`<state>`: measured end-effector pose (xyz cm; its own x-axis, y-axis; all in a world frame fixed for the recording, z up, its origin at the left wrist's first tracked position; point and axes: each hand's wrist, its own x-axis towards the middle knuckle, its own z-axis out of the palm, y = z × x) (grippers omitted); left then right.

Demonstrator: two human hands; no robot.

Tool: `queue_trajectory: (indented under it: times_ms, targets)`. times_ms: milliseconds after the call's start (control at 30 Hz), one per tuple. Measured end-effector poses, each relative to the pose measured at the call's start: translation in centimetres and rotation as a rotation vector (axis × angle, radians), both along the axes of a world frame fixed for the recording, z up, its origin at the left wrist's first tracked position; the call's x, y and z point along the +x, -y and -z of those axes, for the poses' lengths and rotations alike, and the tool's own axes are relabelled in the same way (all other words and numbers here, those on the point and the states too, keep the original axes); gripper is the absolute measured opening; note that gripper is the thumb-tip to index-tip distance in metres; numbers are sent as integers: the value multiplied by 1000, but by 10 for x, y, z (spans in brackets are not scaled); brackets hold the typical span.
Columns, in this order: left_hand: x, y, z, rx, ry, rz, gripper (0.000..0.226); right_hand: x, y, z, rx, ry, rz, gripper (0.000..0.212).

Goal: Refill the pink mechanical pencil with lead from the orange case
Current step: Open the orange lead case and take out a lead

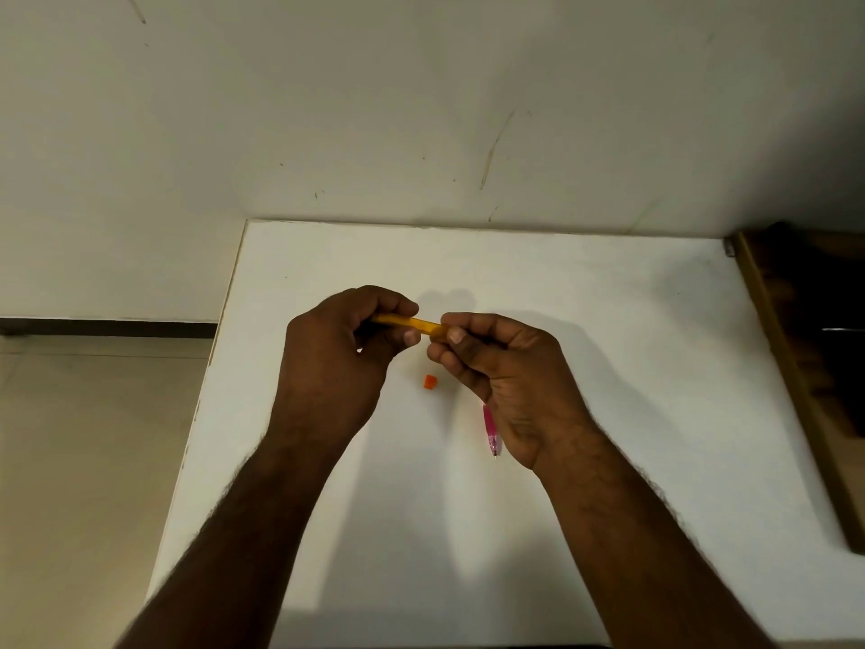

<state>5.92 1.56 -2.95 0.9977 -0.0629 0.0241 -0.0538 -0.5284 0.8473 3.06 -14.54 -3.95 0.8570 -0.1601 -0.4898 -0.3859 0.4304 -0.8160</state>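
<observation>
Left hand (337, 353) and right hand (496, 367) both raised above the white table (608, 320), each closed on one end of the orange case (412, 323), which spans the gap between them, nearly level, right end slightly lower. Small orange cap (430, 381) lies on the table at 6 o'clock from the case, apart from both hands. Pink mechanical pencil (490, 428) lies on the table at 5 o'clock from the cap, upper part hidden behind the right palm, tip toward the viewer.
</observation>
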Motion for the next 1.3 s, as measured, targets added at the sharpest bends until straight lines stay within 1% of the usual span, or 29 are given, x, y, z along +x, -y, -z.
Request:
queue_trajectory:
  times_ms: [200,433,567,767,1000,1167,1300]
  targets:
    - [0,-1,0,-11,-30,-21,20,1,0,-1,-8,20,6,16]
    - [0,-1,-2,-7,-10,-22,22,2,3,-2,121,2,23,20]
    - [0,-1,-2,-10,-6,-27,21,2,4,-2,119,0,18,19]
    - [-2,1,-4,59,61,0,20,2,4,1,122,19,8,15]
    - [-3,2,-5,124,161,51,19,2,4,3,158,36,-25,19]
    - [-2,2,-1,55,73,6,19,1,5,3,146,21,-23,18]
    - [0,4,5,-2,-33,-18,19,2,6,0,16,42,-15,16]
